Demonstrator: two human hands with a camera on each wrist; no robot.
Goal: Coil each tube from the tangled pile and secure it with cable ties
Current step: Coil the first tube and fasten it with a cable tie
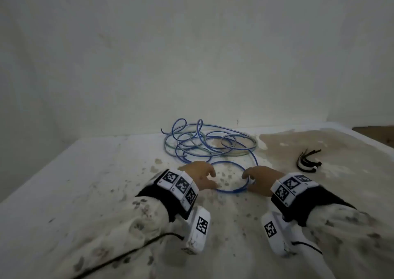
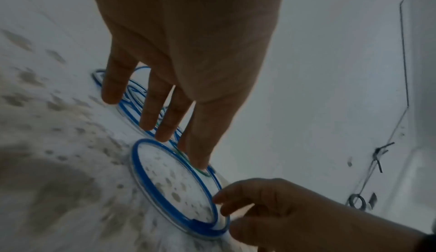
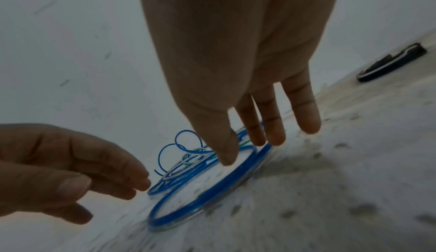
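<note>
A tangled pile of blue, green and clear tubes (image 1: 204, 142) lies at the back of the white surface. One blue tube runs forward from it into a flat round loop (image 1: 231, 190) between my hands. My right hand (image 1: 248, 181) pinches the loop's right edge, thumb inside and fingers outside; the same loop (image 3: 207, 196) shows in the right wrist view. My left hand (image 1: 213, 179) hovers at the loop's left edge with loosely curled fingers and holds nothing. In the left wrist view its fingers (image 2: 165, 125) point down over the loop (image 2: 151, 187).
A bundle of black and white cable ties (image 1: 307, 161) lies to the right of the pile. The surface (image 1: 85, 172) is stained and speckled, with a brown patch at the right. A plain wall stands just behind the pile. A black cord trails by my left sleeve.
</note>
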